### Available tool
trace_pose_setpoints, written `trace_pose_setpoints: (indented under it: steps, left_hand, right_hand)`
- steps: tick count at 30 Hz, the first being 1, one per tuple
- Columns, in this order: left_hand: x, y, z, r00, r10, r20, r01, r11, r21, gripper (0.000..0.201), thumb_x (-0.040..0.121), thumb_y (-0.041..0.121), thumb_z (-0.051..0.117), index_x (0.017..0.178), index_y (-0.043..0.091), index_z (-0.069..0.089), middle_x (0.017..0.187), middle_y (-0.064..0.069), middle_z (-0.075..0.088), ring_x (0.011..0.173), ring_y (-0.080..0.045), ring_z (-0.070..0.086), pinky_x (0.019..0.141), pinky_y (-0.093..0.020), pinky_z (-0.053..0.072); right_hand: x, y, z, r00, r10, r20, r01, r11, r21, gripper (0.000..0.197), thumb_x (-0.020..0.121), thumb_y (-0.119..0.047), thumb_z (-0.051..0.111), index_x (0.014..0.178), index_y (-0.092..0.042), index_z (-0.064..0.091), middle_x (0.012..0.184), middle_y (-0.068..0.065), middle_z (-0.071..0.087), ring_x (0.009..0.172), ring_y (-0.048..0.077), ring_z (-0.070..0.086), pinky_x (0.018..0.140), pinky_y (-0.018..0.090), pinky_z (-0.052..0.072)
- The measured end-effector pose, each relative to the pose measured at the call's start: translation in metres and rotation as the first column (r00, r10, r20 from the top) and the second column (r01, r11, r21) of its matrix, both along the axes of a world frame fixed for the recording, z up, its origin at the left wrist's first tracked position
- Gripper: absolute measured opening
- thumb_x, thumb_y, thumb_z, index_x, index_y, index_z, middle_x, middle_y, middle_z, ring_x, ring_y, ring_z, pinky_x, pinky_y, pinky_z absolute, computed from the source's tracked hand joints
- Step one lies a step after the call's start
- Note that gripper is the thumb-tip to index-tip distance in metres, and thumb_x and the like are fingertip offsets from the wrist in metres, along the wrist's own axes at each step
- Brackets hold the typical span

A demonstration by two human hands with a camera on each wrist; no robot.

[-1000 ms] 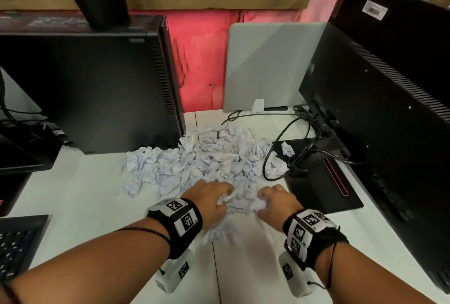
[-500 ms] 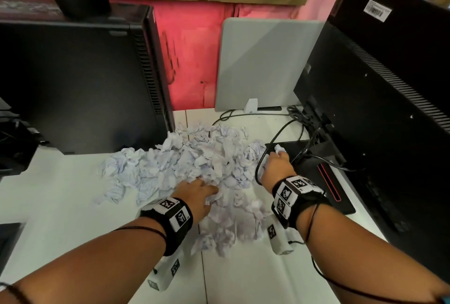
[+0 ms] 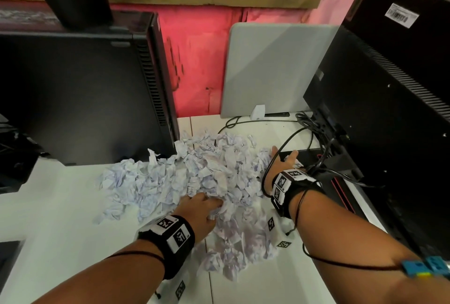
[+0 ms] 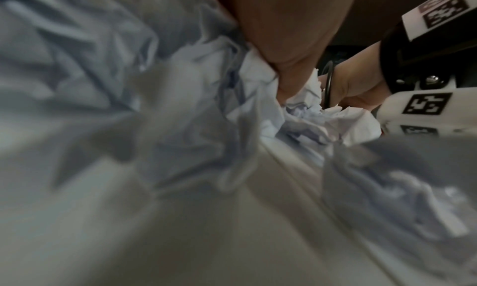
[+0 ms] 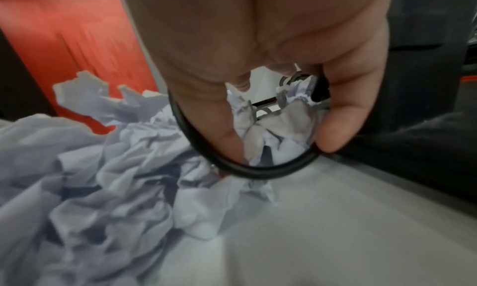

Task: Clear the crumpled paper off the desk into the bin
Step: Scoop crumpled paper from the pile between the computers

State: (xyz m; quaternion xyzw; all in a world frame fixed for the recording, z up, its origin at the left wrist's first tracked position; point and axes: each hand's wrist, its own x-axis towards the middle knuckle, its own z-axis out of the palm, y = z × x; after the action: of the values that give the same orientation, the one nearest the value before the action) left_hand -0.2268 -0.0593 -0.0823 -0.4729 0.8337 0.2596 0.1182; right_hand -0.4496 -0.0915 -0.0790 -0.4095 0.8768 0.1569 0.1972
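Fingers of the left hand curl into the near edge of the crumpled paper, gripping a wad of it against the palm, as the left wrist view shows with paper bunched under the hand. Over at the far right edge of the heap, the right hand reaches forward with thumb and fingers spread and only loosely bent; in the right wrist view its thumb and a finger stand either side of a few scraps of paper, and whether they press on them cannot be told. A black cable loops just under and around that hand. All the paper lies in a broad loose pile on the white desk, spreading from the foot of the black computer tower on the left to the black monitor stand on the right, whose base the right hand's fingertips reach. Behind the pile stands a grey panel against a red wall, and the back of a black monitor fills the right side.
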Motion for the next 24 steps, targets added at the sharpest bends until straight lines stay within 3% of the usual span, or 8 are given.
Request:
trace_pose_setpoints:
  steps: [3, 6, 9, 13, 19, 24]
  left_hand:
    - [0.000, 0.001, 0.003, 1.000, 0.000, -0.013, 0.000, 1.000, -0.003, 0.048, 0.095, 0.032, 0.041, 0.141, 0.038, 0.031, 0.140, 0.003, 0.038, 0.124, -0.028, 0.038, 0.106, -0.033, 0.029]
    - [0.002, 0.000, -0.001, 0.999, 0.020, -0.041, -0.019, 1.000, 0.025, 0.048, 0.094, 0.033, 0.042, 0.140, 0.041, 0.031, 0.139, 0.005, 0.039, 0.123, -0.028, 0.038, 0.105, -0.034, 0.031]
    - [0.004, 0.000, -0.005, 0.999, 0.025, -0.033, -0.024, 0.999, 0.027, 0.049, 0.093, 0.034, 0.043, 0.140, 0.043, 0.031, 0.140, 0.005, 0.038, 0.123, -0.029, 0.037, 0.105, -0.036, 0.033]
    - [0.004, 0.000, -0.010, 0.999, 0.028, -0.032, -0.028, 1.000, 0.008, 0.049, 0.093, 0.032, 0.042, 0.140, 0.042, 0.032, 0.140, 0.005, 0.038, 0.124, -0.030, 0.036, 0.104, -0.036, 0.033]
    - [0.004, 0.001, -0.019, 0.999, 0.032, -0.037, -0.032, 0.999, -0.006, 0.046, 0.092, 0.035, 0.043, 0.137, 0.042, 0.034, 0.136, 0.004, 0.040, 0.120, -0.030, 0.039, 0.104, -0.037, 0.035]
    - [0.005, 0.002, -0.022, 0.998, 0.047, -0.050, -0.048, 0.999, -0.014, 0.045, 0.093, 0.035, 0.043, 0.137, 0.042, 0.035, 0.129, 0.004, 0.043, 0.117, -0.029, 0.040, 0.100, -0.036, 0.036]
  right_hand:
    - [0.001, -0.003, 0.002, 0.994, 0.107, -0.022, -0.106, 0.994, 0.030, 0.075, 0.095, -0.033, 0.045, 0.152, -0.017, -0.001, 0.158, 0.015, -0.006, 0.143, 0.043, 0.006, 0.113, 0.058, 0.015]
    - [-0.004, 0.003, 0.001, 0.990, 0.134, -0.036, -0.134, 0.991, -0.003, 0.061, 0.089, -0.029, 0.047, 0.143, -0.019, 0.023, 0.144, 0.016, 0.022, 0.129, 0.043, 0.030, 0.107, 0.050, 0.031]
    - [-0.004, 0.009, 0.001, 0.997, 0.073, -0.002, -0.073, 0.994, -0.082, 0.045, 0.088, -0.028, 0.048, 0.131, -0.017, 0.039, 0.133, 0.014, 0.029, 0.117, 0.040, 0.041, 0.100, 0.047, 0.039]
    - [-0.002, 0.013, 0.008, 0.997, 0.070, 0.037, -0.068, 0.996, -0.048, 0.041, 0.090, -0.026, 0.048, 0.130, -0.017, 0.045, 0.134, 0.012, 0.029, 0.119, 0.039, 0.043, 0.102, 0.042, 0.039]
    - [-0.007, 0.026, 0.012, 0.952, 0.304, 0.039, -0.301, 0.952, -0.054, 0.032, 0.090, -0.018, 0.038, 0.115, -0.011, 0.056, 0.124, 0.014, 0.050, 0.112, 0.028, 0.050, 0.095, 0.037, 0.045]
    - [-0.006, 0.037, 0.012, 0.920, 0.388, -0.046, -0.389, 0.921, -0.010, 0.034, 0.094, -0.015, 0.041, 0.127, -0.008, 0.050, 0.131, 0.014, 0.038, 0.116, 0.031, 0.047, 0.096, 0.036, 0.042]
